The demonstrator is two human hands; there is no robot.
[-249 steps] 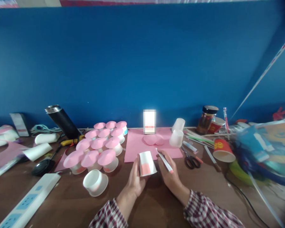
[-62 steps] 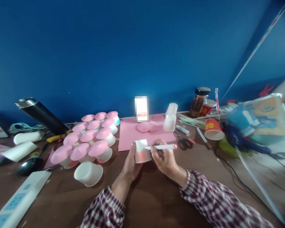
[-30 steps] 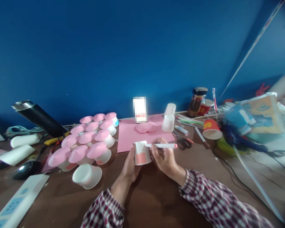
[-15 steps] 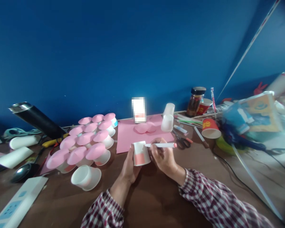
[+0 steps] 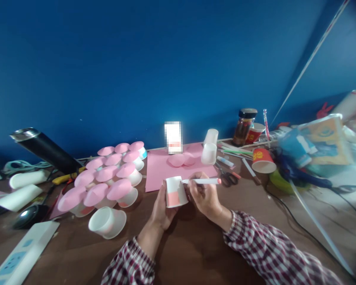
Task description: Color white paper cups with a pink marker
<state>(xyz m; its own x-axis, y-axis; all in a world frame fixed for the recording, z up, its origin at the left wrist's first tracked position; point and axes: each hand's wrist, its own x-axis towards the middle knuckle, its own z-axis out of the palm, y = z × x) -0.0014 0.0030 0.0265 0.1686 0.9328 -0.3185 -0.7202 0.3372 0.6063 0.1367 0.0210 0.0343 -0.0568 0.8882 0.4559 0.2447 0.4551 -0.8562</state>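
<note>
While the left hand [image 5: 161, 206] gripped an upturned paper cup [image 5: 174, 192], the right hand [image 5: 204, 196] pinched a slim white marker [image 5: 202, 181] against it.

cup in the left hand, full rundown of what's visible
The cup is a small white paper cup held upside down, its wider rim toward the table, tilted slightly. A pink-orange rectangular patch covers the lower part of the side facing the camera. The left hand grips it from the left and below. The right hand holds a white marker with a pink end, lying level, its tip at the cup's upper right edge.
</note>
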